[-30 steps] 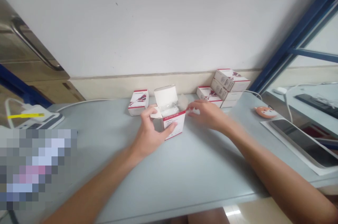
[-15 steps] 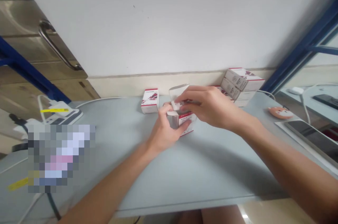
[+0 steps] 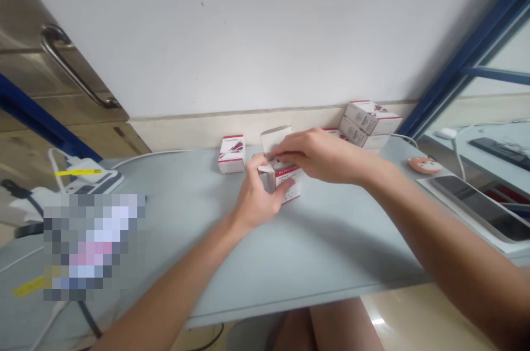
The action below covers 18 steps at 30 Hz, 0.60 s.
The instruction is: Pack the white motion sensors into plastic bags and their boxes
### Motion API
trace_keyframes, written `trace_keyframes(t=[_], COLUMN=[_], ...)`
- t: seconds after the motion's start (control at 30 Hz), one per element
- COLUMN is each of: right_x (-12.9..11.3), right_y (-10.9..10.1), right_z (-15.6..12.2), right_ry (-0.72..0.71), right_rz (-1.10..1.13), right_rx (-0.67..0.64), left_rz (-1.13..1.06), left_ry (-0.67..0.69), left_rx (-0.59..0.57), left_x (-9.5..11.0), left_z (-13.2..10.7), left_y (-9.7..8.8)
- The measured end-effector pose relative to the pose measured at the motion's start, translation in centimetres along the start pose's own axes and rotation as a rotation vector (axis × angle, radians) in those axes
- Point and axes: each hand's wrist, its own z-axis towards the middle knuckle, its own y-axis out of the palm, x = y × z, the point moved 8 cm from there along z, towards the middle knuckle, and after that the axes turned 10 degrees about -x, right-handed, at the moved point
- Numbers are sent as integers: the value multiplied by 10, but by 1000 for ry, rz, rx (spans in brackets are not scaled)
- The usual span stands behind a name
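A small white-and-red cardboard box stands on the table with its top open and a white flap raised at the back. My left hand is wrapped round the box's left side, thumb across the front face. Over the open top is my right hand, its fingers bunched together and reaching down into the mouth of the box. Whatever lies under those fingertips is mostly hidden; only a bit of white with dark specks shows. To the left, a closed box of the same print sits near the wall.
Similar boxes are stacked at the back right. An orange animal-faced object and a dark-screened device lie on the right. On the left are a power strip with cables and a blurred-out patch. The table's front edge runs below.
My right hand has lowered its fingers from above the box into its opening, taking a small white thing down with them. The left hand keeps its hold. The camera view has shifted slightly.
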Motion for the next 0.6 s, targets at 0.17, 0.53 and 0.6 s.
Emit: trace_keyframes(t=[0.17, 0.53, 0.6], right_x=[52, 152, 134], right_y=[-27, 53, 21], right_z=[-29, -49, -54], right_ry=[81, 439, 422], right_rz=[56, -34, 53], right_rx=[434, 31, 267], left_rz=[33, 151, 151], left_ry=[-56, 95, 109], left_rx=[33, 94, 91], left_x=[-7, 15, 18], left_z=[-6, -1, 0], left_y=[1, -4, -3])
